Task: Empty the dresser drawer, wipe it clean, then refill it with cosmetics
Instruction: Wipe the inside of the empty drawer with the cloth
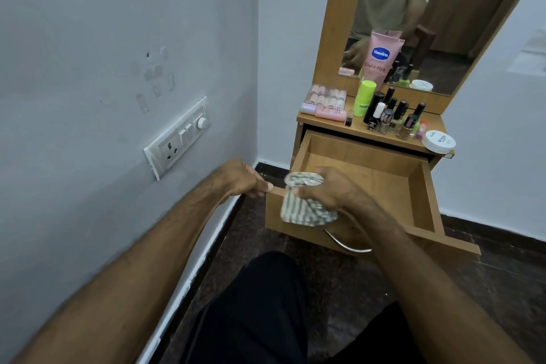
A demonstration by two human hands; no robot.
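Observation:
The wooden dresser drawer (366,174) stands pulled out and holds nothing inside. My left hand (242,179) grips the left end of the drawer's front edge, thumb on top. My right hand (328,189) holds a striped grey-green cloth (304,201) bunched over the front edge, with part of it hanging down the drawer front. The cosmetics stand on the dresser top (331,122): a pink Vaseline tube (379,57), a green bottle (364,99), several nail polish bottles (393,118), a nail set box (326,96) and a white jar (438,142).
A metal handle (347,242) curves across the drawer front. The dresser mirror (437,9) reflects a person in a light polo shirt. A switch and socket panel (177,136) sits on the grey wall at the left. My dark-trousered knees are above the dark floor.

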